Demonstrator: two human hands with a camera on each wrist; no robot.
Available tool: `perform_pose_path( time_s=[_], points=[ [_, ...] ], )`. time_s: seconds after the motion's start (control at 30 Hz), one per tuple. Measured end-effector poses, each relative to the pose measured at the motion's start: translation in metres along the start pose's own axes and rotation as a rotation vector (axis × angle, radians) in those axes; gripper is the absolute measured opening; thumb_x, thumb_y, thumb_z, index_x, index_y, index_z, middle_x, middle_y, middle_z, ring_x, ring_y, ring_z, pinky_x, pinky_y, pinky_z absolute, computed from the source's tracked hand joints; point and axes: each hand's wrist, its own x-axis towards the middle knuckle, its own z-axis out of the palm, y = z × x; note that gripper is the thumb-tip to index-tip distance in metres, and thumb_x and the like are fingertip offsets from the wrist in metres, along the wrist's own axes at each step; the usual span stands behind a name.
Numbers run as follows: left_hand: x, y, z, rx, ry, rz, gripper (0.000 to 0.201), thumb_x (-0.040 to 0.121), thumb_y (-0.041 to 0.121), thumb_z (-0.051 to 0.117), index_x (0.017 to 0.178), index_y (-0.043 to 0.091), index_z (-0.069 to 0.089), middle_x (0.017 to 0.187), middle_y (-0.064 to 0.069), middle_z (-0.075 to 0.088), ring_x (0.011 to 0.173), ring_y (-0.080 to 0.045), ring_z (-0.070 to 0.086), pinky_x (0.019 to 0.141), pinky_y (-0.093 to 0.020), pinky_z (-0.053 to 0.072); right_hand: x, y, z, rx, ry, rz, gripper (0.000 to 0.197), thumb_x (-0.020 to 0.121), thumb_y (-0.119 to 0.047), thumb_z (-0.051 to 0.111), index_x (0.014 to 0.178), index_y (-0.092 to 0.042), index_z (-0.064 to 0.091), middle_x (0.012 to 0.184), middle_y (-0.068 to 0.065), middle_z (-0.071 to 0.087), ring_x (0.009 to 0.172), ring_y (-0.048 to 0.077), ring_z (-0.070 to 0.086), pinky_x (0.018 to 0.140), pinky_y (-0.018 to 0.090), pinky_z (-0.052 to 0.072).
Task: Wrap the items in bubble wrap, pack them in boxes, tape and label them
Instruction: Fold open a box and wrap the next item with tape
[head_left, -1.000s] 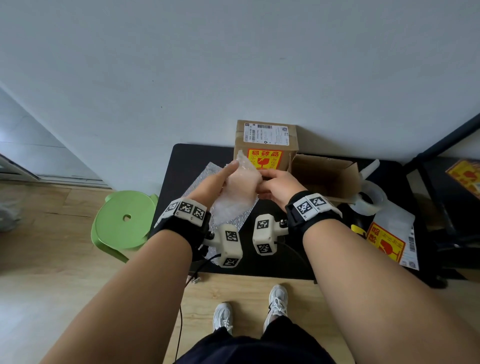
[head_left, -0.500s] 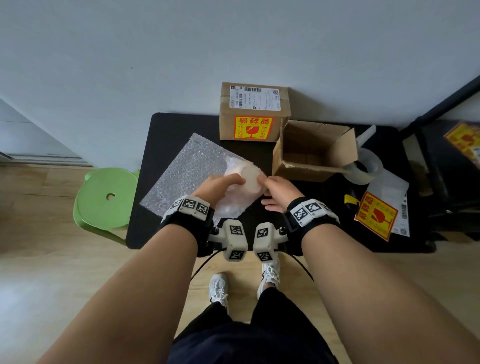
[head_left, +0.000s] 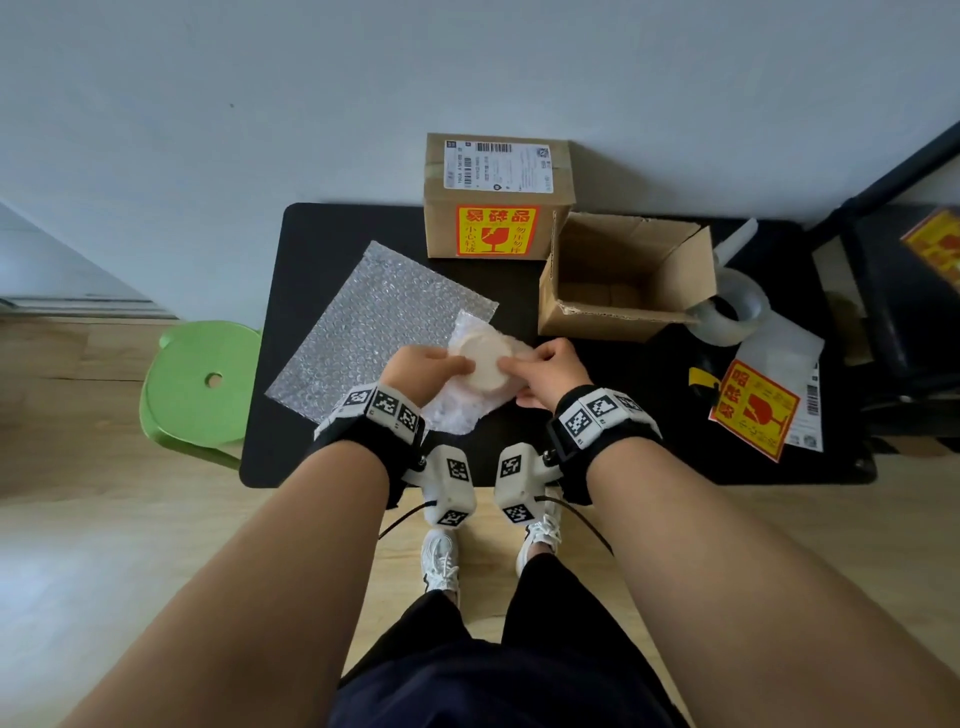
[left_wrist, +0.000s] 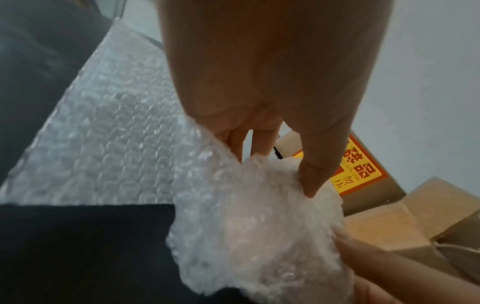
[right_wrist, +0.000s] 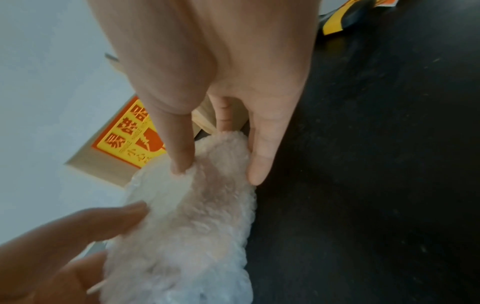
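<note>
A round pale item in bubble wrap (head_left: 485, 364) is held just above the black table (head_left: 322, 234), near its front edge. My left hand (head_left: 426, 366) grips its left side, thumb on top and fingers behind (left_wrist: 275, 170). My right hand (head_left: 545, 366) pinches its right side between thumb and fingers (right_wrist: 218, 170). The wrapped item (left_wrist: 259, 216) fills both wrist views (right_wrist: 194, 216). An open cardboard box (head_left: 597, 317) stands just behind my right hand. A flat bubble wrap sheet (head_left: 363, 322) lies to the left.
A sealed box with a yellow fragile sticker (head_left: 493, 208) stands against the wall at the back. A clear tape roll (head_left: 737, 312) and loose fragile labels (head_left: 753, 410) lie on the table's right. A green stool (head_left: 197, 384) is left of the table.
Both hands have brought the wrapped item down from in front of the sealed box to just above the table's front. Its round face now shows. The head view has tilted down.
</note>
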Motion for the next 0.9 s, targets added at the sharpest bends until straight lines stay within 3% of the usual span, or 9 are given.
perform_pose_path(
  time_s=[0.13, 0.2, 0.3, 0.4, 0.5, 0.63, 0.8, 0.9],
  points=[
    [0.006, 0.0, -0.008, 0.249, 0.077, 0.052, 0.052, 0.083, 0.05, 0.07, 0.121, 0.015, 0.066, 0.121, -0.003, 0.061, 0.092, -0.017, 0.062, 0.078, -0.029, 0.047, 0.002, -0.004, 0.004, -0.144, 0.022, -0.028, 0.055, 0.077, -0.039, 0.079, 0.114, -0.019, 0.044, 0.12, 0.008, 0.057, 0.1, 0.026, 0.064, 0.087, 0.044, 0.058],
    [0.004, 0.004, -0.008, 0.327, 0.081, 0.062, 0.057, 0.084, 0.053, 0.067, 0.126, 0.015, 0.062, 0.129, -0.006, 0.056, 0.098, -0.02, 0.062, 0.084, -0.032, 0.049, 0.0, -0.005, 0.001, -0.171, 0.008, -0.014, 0.057, 0.081, -0.04, 0.076, 0.123, -0.019, 0.045, 0.123, 0.008, 0.057, 0.102, 0.027, 0.064, 0.089, 0.044, 0.057],
    [-0.001, 0.01, -0.008, 0.264, 0.129, 0.092, 0.057, 0.089, 0.048, 0.063, 0.135, 0.016, 0.054, 0.137, -0.008, 0.052, 0.108, -0.023, 0.06, 0.088, -0.033, 0.048, -0.004, -0.006, -0.009, -0.204, 0.01, -0.008, 0.062, 0.09, -0.039, 0.067, 0.142, -0.015, 0.042, 0.131, 0.009, 0.056, 0.106, 0.028, 0.063, 0.091, 0.044, 0.056],
    [-0.009, 0.026, -0.012, 0.189, 0.223, 0.124, 0.056, 0.094, 0.037, 0.059, 0.143, 0.017, 0.042, 0.146, -0.01, 0.044, 0.116, -0.026, 0.057, 0.095, -0.039, 0.05, -0.011, -0.008, -0.022, -0.275, 0.034, -0.01, 0.057, 0.096, -0.037, 0.056, 0.145, -0.011, 0.042, 0.135, 0.011, 0.055, 0.112, 0.029, 0.062, 0.096, 0.044, 0.053],
    [-0.02, 0.053, -0.015, 0.201, 0.317, 0.231, 0.054, 0.096, 0.027, 0.054, 0.146, 0.016, 0.038, 0.147, -0.011, 0.039, 0.13, -0.027, 0.045, 0.107, -0.039, 0.04, -0.019, -0.01, -0.037, -0.349, 0.07, -0.006, 0.052, 0.098, -0.034, 0.054, 0.142, -0.008, 0.046, 0.135, 0.013, 0.056, 0.118, 0.03, 0.059, 0.102, 0.044, 0.049],
    [-0.034, 0.097, -0.005, 0.206, 0.401, 0.397, 0.053, 0.095, 0.021, 0.052, 0.146, 0.016, 0.038, 0.143, -0.01, 0.043, 0.133, -0.027, 0.04, 0.109, -0.041, 0.038, -0.029, -0.008, -0.071, -0.421, 0.127, -0.051, 0.039, 0.099, -0.027, 0.052, 0.129, -0.004, 0.059, 0.131, 0.016, 0.06, 0.12, 0.032, 0.058, 0.104, 0.042, 0.046],
    [-0.046, 0.144, 0.025, 0.267, 0.385, 0.542, 0.048, 0.094, 0.019, 0.051, 0.141, 0.014, 0.042, 0.14, -0.011, 0.045, 0.13, -0.028, 0.04, 0.106, -0.039, 0.035, -0.032, 0.0, -0.132, -0.497, 0.28, -0.079, 0.028, 0.098, -0.02, 0.054, 0.117, -0.005, 0.067, 0.124, 0.013, 0.065, 0.116, 0.03, 0.058, 0.093, 0.032, 0.043],
    [-0.046, 0.168, 0.052, 0.308, 0.367, 0.59, 0.052, 0.095, 0.021, 0.051, 0.145, 0.017, 0.038, 0.146, -0.009, 0.04, 0.136, -0.026, 0.035, 0.111, -0.039, 0.032, -0.025, -0.002, -0.168, -0.508, 0.366, -0.107, 0.031, 0.098, -0.013, 0.05, 0.125, -0.003, 0.063, 0.126, 0.015, 0.063, 0.119, 0.032, 0.057, 0.095, 0.033, 0.044]
  ],
)
